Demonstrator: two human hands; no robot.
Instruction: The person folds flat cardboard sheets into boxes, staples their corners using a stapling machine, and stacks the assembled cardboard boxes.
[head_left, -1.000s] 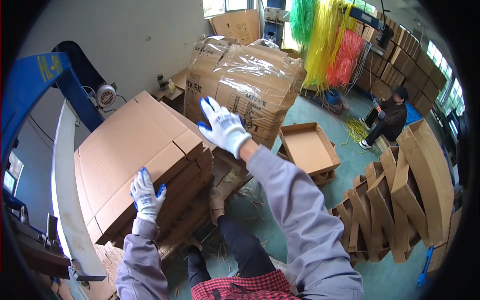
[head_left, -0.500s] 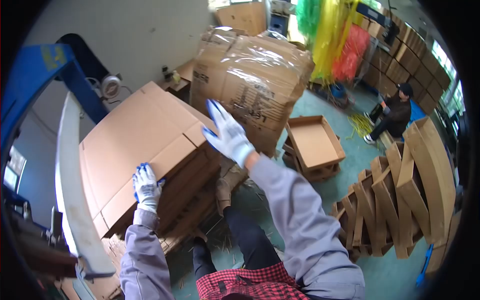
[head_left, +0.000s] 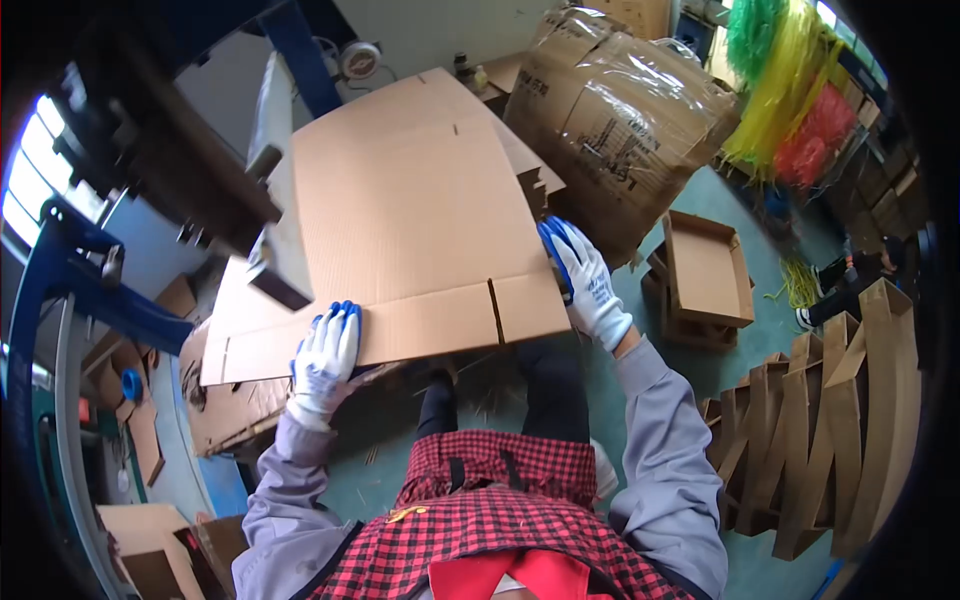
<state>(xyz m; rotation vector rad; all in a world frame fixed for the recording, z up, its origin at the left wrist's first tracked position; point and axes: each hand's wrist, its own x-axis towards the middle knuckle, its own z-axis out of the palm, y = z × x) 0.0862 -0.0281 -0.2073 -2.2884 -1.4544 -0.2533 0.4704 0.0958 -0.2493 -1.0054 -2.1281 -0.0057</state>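
Observation:
A large flat cardboard sheet with crease lines and cut slots lies in front of me, reaching beside the machine's pale bar. My left hand, in a white and blue glove, holds its near edge, fingers flat on top and a bit of blue glove showing below the edge. At the right edge is my right hand, gloved alike, its fingers stretched along the side against the board; its thumb is mostly hidden. Another cardboard piece with a ragged edge shows beyond the sheet.
A blue-framed machine with a pale bar stands at left. Behind is a plastic-wrapped cardboard bundle. At right are open cardboard trays, a row of folded cardboard pieces and a seated person.
The sheet has come off the stack and moved toward the machine's bar, with my left hand on its near edge. My right hand has moved from above the far corner to the right edge.

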